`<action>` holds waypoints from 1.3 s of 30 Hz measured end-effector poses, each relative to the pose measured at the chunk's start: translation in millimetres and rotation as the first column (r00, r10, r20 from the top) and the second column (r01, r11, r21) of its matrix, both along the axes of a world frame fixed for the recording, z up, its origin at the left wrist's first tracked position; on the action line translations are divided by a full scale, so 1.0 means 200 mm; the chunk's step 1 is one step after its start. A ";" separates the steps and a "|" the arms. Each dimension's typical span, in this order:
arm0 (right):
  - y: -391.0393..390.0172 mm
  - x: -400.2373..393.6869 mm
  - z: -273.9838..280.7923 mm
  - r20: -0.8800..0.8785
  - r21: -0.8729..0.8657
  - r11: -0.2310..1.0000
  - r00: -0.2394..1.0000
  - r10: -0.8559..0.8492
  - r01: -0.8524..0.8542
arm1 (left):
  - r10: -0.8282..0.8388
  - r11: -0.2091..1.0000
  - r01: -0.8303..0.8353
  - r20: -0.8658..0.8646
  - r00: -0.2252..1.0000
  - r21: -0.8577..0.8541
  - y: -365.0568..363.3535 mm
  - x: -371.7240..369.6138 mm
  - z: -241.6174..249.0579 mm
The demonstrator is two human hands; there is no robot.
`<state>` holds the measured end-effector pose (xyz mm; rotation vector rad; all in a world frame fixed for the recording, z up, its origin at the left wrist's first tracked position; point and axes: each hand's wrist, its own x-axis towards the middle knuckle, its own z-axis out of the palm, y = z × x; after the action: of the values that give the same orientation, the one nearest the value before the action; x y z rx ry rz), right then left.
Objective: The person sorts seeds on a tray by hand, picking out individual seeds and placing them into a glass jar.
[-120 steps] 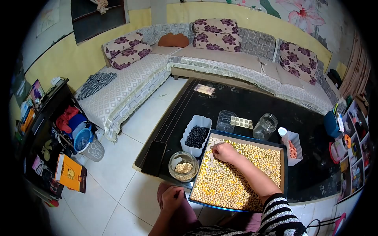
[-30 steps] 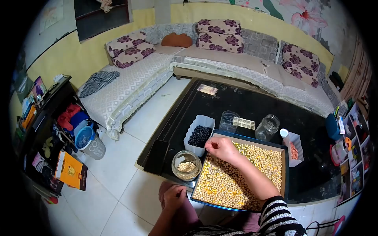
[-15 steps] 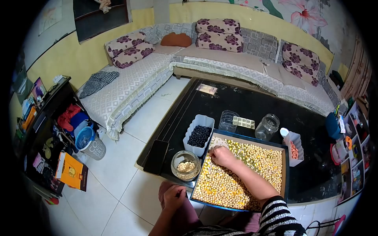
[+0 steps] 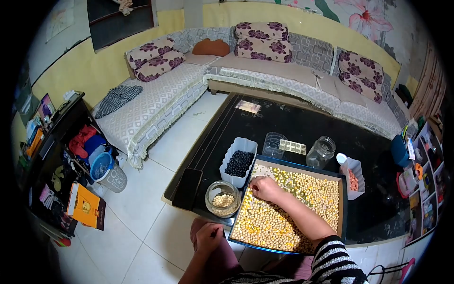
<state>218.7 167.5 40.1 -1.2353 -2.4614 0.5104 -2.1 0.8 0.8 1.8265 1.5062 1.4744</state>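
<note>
My right hand [image 4: 266,188] reaches into a shallow blue-edged box [image 4: 344,208], near its back left corner. Its fingers are pinched together low over the beans; whatever is between them is hidden. Pale soybeans [image 4: 279,222] cover most of the box, mixed with yellow corn kernels and small green beans. My left hand [image 4: 209,238] lies curled on my knee, its fingers closed; I cannot make out anything in it. Just left of the box stands a glass jar [image 4: 222,201] partly filled with pale beans. Behind that jar, a ribbed white container [image 4: 239,163] holds black beans.
On the black table [image 4: 293,123] are a clear plastic jar [image 4: 274,145], a blister pack [image 4: 292,147], an upright glass jar [image 4: 321,152], a white cap [image 4: 341,158] and a container of reddish pieces [image 4: 353,181]. A dark phone [image 4: 188,189] lies at the left edge.
My right hand has shifted very slightly left within the box, its fingers still pinched. My left hand and the containers have stayed where they were.
</note>
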 end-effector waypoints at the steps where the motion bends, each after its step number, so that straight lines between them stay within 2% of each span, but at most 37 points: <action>1: 0.00 0.00 -0.01 0.001 0.005 1.000 1.000 -0.003 0.003 | 0.000 1.000 0.000 0.003 1.000 0.000 0.00 0.00 0.00; 5: -0.01 -0.01 0.04 0.024 0.032 0.999 0.999 0.024 -0.025 | -0.004 1.000 0.004 0.024 1.000 -0.007 0.00 0.01 0.00; 7: -0.02 -0.03 0.07 0.106 0.014 1.000 0.994 0.020 -0.022 | -0.008 1.000 0.008 0.002 1.000 -0.003 0.00 0.00 0.00; 14: 0.00 -0.02 0.07 0.205 -0.006 0.999 0.978 0.033 -0.033 | -0.006 0.999 0.006 0.001 1.000 0.052 0.01 0.00 -0.01; 16: -0.01 0.01 0.07 0.030 0.032 0.995 0.995 0.095 -0.096 | -0.011 1.000 0.011 0.012 1.000 0.016 0.00 0.00 -0.01; 17: -0.02 0.02 0.09 0.033 0.033 0.995 0.995 0.098 -0.099 | -0.009 1.000 0.009 0.014 1.000 0.017 0.00 0.00 -0.01; 19: -0.02 0.03 0.14 -0.170 0.087 0.996 0.985 0.001 0.014 | -0.005 1.000 0.005 0.005 1.000 0.021 0.00 0.00 -0.01; 20: -0.02 0.03 0.18 -0.169 0.086 0.996 0.986 0.001 0.014 | -0.006 1.000 0.006 0.007 1.000 0.020 0.00 0.00 -0.01; 22: -0.02 0.01 0.29 -0.275 -0.073 0.992 0.954 -0.120 0.103 | -0.015 1.000 0.015 -0.012 1.000 0.018 0.00 0.00 0.00; 24: -0.07 -0.05 0.42 -0.299 -0.024 0.994 0.948 -0.109 0.107 | -0.012 1.000 0.012 -0.014 1.000 0.011 0.00 0.00 0.00; 26: -0.13 -0.14 0.52 -0.451 -0.029 1.000 0.892 -0.018 0.005 | -0.007 1.000 0.007 -0.018 1.000 0.003 0.00 0.00 0.00; 28: -0.16 -0.23 0.54 -0.508 0.004 0.993 0.855 0.103 -0.117 | -0.010 1.000 0.010 -0.017 1.000 0.001 0.00 -0.01 0.00; 29: -0.18 -0.26 0.56 -0.476 -0.027 0.981 0.866 0.155 -0.191 | -0.011 1.000 0.011 -0.019 1.000 0.000 0.00 -0.01 0.00; 30: -0.20 -0.29 0.57 -0.468 0.034 0.975 0.859 0.211 -0.221 | -0.012 1.000 0.011 -0.023 1.000 -0.001 0.00 -0.01 0.00; 33: -0.20 -0.30 0.55 -0.413 0.073 0.966 0.874 0.256 -0.249 | -0.013 1.000 0.013 -0.025 1.000 0.015 0.00 -0.01 0.00; 36: -0.17 -0.19 0.52 -0.420 0.032 0.995 0.903 0.096 -0.091 | -0.010 0.999 0.010 -0.017 1.000 0.036 0.01 -0.01 0.00; 39: -0.12 -0.04 0.37 -0.232 -0.026 0.999 0.972 -0.029 0.023 | -0.016 1.000 0.016 -0.001 1.000 0.024 0.01 0.00 -0.02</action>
<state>211.7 143.6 114.8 -1.1438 -2.2463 0.6393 -2.8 1.9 -4.0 1.8489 1.4777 1.4901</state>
